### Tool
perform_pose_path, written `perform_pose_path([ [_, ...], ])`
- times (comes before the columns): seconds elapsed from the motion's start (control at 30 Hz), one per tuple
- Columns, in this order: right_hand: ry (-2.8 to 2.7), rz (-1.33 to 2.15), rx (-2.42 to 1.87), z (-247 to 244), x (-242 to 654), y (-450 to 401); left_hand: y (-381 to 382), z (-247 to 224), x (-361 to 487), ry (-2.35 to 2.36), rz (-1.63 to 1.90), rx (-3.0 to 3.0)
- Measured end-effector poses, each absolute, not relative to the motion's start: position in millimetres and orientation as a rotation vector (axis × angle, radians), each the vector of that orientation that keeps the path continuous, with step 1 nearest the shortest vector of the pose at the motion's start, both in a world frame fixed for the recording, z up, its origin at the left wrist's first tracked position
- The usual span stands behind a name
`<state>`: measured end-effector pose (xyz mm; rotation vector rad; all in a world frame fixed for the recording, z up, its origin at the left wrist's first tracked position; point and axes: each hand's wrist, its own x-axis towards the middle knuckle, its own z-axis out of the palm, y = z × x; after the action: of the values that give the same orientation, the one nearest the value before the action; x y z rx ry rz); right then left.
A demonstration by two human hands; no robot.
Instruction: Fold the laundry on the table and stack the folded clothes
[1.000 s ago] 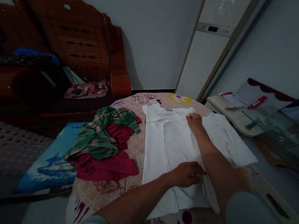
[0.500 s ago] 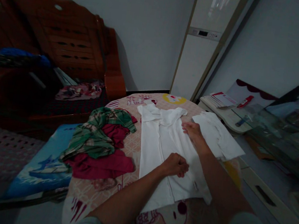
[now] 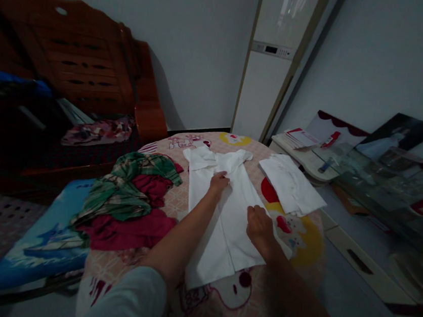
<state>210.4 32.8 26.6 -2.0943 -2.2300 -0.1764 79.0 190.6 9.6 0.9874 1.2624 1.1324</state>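
The right hand [image 3: 260,228] is loosely curled, fingertips drawn in at the right side of the white garment [image 3: 229,221]; I cannot tell whether cloth is pinched between them. The left hand [image 3: 219,182] is partly closed over the garment's upper middle, just below the collar, its forefinger reaching forward — any hold on the fabric is hidden. The garment lies lengthwise on the round table [image 3: 181,203], its collar end towards the far edge and its hem towards the near edge. By the right edge is a folded white cloth [image 3: 290,185], apart from the garment. Towards the left edge, a green plaid garment [image 3: 116,191] lies bunched over crimson cloth [image 3: 130,231] — beside them, a blue printed cushion [image 3: 51,239] is just past that edge.
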Motion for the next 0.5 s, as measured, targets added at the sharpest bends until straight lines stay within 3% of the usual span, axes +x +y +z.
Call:
perform_pose_path([
  [0.2, -2.069, -0.211, -2.382, 41, 258, 24, 219, 27, 87, 1.181, 1.032, 0.857],
  [0.5, -1.569, -0.135, -2.483, 77, 327, 0, 247, 67, 124, 0.908, 0.981, 0.935],
])
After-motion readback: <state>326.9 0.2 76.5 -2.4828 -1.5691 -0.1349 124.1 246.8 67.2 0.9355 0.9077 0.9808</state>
